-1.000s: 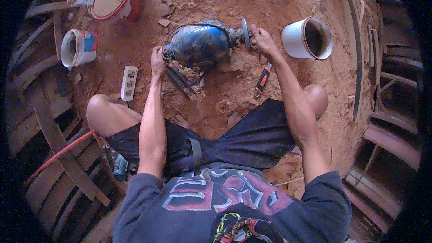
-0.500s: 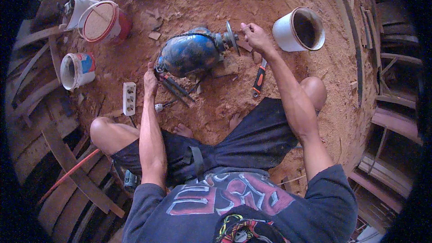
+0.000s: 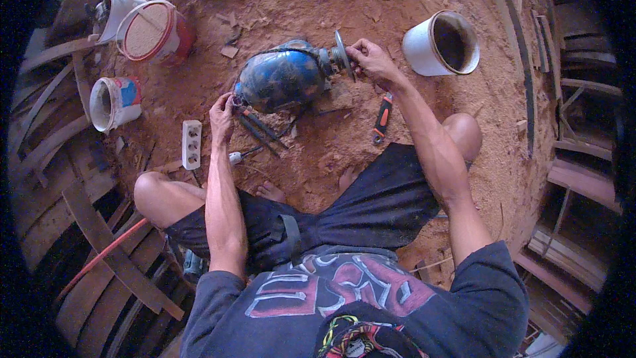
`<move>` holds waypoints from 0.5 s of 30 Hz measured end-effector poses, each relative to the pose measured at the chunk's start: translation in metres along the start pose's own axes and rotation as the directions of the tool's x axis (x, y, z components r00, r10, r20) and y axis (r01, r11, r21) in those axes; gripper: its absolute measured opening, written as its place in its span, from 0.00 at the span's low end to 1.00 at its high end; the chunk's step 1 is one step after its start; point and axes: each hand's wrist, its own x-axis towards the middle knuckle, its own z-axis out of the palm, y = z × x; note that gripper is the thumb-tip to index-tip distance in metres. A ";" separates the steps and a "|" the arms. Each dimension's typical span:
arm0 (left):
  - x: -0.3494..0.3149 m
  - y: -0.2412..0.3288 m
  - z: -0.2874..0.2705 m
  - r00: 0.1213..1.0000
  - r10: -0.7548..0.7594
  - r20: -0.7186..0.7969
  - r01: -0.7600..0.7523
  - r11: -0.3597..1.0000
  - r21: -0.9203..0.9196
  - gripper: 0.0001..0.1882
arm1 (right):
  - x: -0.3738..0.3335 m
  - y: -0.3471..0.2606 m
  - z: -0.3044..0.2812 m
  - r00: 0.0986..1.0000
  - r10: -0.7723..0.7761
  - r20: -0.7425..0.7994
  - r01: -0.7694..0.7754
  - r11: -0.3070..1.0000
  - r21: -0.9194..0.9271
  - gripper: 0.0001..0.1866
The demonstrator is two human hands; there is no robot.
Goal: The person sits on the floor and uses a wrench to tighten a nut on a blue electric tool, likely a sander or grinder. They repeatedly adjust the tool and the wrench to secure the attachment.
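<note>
I see the blue motor (image 3: pixel 285 81) on the dirt floor at eleven o'clock; I judge it heavy and rigid, better held by its body than by the thin disc (image 3: pixel 341 52). My left hand (image 3: pixel 221 121) bunches at its eight-o'clock end, my right hand (image 3: pixel 376 64) at the disc; fingertips obscured, I can't tell whether either pinches.
</note>
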 end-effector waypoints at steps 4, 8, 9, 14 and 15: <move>0.001 0.004 0.001 0.998 -0.028 0.049 0.023 0.994 0.111 0.16 | -0.008 -0.005 -0.002 0.997 -0.078 -0.010 0.077 0.993 -0.092 0.11; 0.012 -0.018 -0.009 0.998 0.001 0.057 -0.008 0.994 0.108 0.18 | -0.001 0.006 -0.001 0.987 -0.157 0.024 0.157 0.987 -0.018 0.10; 0.013 -0.021 -0.009 0.999 0.020 0.050 -0.024 0.996 0.091 0.18 | -0.005 0.002 0.001 0.994 -0.109 0.034 0.109 0.994 -0.012 0.09; 0.012 -0.013 0.004 0.997 -0.075 0.011 0.074 0.995 0.064 0.17 | 0.000 0.020 -0.002 0.983 -0.162 -0.087 0.148 0.977 -0.151 0.10; 0.012 -0.015 0.000 0.998 -0.061 -0.007 0.061 0.997 0.054 0.16 | 0.001 0.019 0.002 0.987 -0.138 -0.087 0.126 0.983 -0.135 0.11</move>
